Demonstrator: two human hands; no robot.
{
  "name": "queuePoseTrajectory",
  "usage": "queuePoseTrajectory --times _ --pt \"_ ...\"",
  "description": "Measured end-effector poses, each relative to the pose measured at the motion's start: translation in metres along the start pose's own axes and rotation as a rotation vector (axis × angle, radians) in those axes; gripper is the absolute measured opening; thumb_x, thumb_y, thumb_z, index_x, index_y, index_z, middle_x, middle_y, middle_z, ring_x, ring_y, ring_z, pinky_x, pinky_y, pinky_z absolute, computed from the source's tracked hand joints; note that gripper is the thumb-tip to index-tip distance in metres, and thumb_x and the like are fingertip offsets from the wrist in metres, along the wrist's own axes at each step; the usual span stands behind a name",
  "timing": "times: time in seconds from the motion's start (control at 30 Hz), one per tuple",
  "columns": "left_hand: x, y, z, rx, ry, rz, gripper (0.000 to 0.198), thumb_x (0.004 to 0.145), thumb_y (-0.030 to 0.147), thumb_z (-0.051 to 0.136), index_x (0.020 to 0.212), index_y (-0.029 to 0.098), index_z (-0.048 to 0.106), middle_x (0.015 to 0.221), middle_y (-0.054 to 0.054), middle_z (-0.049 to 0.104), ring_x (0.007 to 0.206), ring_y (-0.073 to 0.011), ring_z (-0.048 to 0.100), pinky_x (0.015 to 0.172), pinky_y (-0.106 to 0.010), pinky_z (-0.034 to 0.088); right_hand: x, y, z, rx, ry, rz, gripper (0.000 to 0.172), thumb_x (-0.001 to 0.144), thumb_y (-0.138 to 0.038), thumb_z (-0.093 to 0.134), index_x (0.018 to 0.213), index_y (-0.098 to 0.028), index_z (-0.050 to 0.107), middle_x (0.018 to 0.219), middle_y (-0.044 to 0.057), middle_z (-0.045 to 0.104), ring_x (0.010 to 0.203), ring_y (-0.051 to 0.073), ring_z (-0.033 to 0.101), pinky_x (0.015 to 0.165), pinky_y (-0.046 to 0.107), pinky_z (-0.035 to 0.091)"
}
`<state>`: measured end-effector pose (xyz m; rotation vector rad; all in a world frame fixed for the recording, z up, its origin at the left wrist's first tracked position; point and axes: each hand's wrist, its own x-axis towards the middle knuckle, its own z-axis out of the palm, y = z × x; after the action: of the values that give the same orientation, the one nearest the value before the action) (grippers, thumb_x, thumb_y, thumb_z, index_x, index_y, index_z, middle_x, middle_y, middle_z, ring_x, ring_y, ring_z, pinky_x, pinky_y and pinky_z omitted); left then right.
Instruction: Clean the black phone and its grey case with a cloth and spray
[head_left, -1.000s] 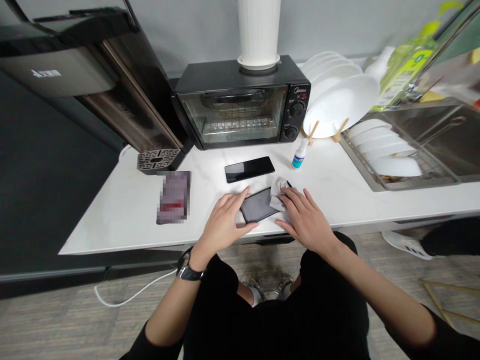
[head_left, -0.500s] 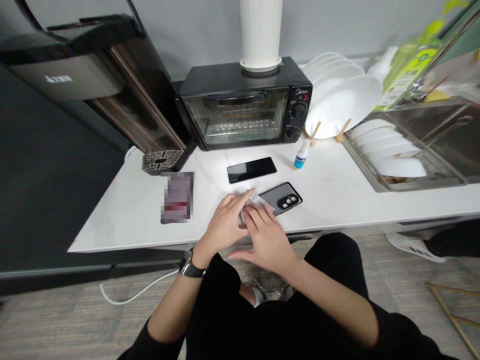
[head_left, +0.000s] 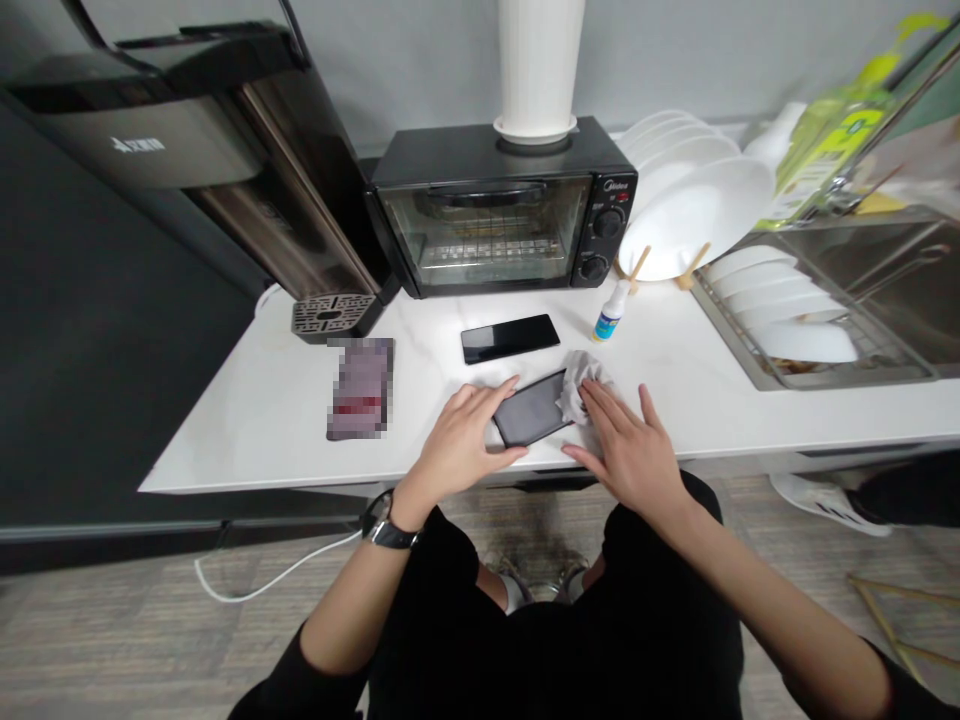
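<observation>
A dark phone case (head_left: 531,408) lies flat on the white counter near its front edge. My left hand (head_left: 463,432) grips its left end, thumb on the near side and fingers on the far side. Under the fingers of my right hand (head_left: 628,446) a crumpled light grey cloth (head_left: 577,385) is pressed onto the case's right end, hiding the camera cutouts. The right thumb points left, apart from the cloth. Just beyond the case lies a black smartphone (head_left: 510,339), screen up. A small white spray bottle (head_left: 609,312) with a blue label stands to its right.
Behind the phone stands a black toaster oven (head_left: 480,235) with a white pot (head_left: 540,70) on top. A drinks machine (head_left: 277,200) and a pixelated flat item (head_left: 361,388) are at left. White plates (head_left: 697,215) and a sink rack with bowls (head_left: 795,310) are at right.
My right hand has moved right with the cloth, from the case's left end to its right end. My left hand now grips the left end, which shows uncovered.
</observation>
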<state>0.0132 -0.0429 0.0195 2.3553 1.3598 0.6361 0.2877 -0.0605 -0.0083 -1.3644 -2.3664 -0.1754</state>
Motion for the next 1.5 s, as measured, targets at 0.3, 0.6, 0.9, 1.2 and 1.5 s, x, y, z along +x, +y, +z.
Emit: queuePoseTrajectory --times 0.3,0.6,0.9,1.2,1.5 --pt "0.001 -0.001 -0.001 0.004 -0.010 0.013 0.094 0.088 0.043 0.081 0.167 0.028 0.032 0.149 -0.008 0.063 0.123 -0.0311 0.054 0.111 -0.046 0.046 0.043 -0.037 0.012 0.100 0.048 0.132 0.086 0.100 -0.074 0.046 0.142 -0.001 0.060 0.139 0.028 0.066 0.136 0.044 0.058 0.122 0.064 0.037" --pt "0.000 -0.002 -0.002 0.069 -0.036 -0.021 0.096 0.082 0.030 0.080 0.167 0.025 0.034 0.147 -0.010 0.062 0.121 -0.0326 0.054 0.109 -0.047 0.046 0.020 -0.085 0.008 0.308 -0.092 -0.124 0.086 0.098 -0.077 0.051 0.149 -0.008 0.056 0.154 0.021 0.061 0.149 0.035 0.050 0.130 0.065 0.029" --pt "0.000 -0.001 -0.002 0.028 -0.017 -0.001 0.094 0.089 0.050 0.080 0.167 0.030 0.032 0.144 -0.009 0.064 0.124 -0.0328 0.055 0.110 -0.048 0.045 0.002 -0.006 -0.002 0.028 -0.005 -0.032 0.076 0.107 -0.065 0.043 0.160 -0.011 0.046 0.161 0.020 0.054 0.148 0.036 0.053 0.130 0.067 0.022" --pt "0.003 -0.005 -0.002 0.019 -0.040 0.063 0.093 0.092 0.051 0.076 0.169 0.029 0.029 0.142 -0.011 0.064 0.117 -0.0319 0.054 0.109 -0.047 0.045 0.035 -0.046 0.021 0.046 0.067 0.073 0.106 0.094 -0.082 0.048 0.147 0.010 0.054 0.147 0.040 0.058 0.141 0.050 0.056 0.123 0.066 0.037" --pt "-0.001 -0.003 -0.001 0.109 -0.037 -0.016 0.089 0.087 0.030 0.073 0.167 0.024 0.036 0.124 -0.011 0.065 0.110 -0.0312 0.052 0.101 -0.044 0.048 0.033 -0.102 0.018 0.319 -0.011 -0.061 0.093 0.093 -0.082 0.053 0.139 -0.003 0.066 0.146 0.026 0.066 0.141 0.036 0.061 0.125 0.056 0.041"
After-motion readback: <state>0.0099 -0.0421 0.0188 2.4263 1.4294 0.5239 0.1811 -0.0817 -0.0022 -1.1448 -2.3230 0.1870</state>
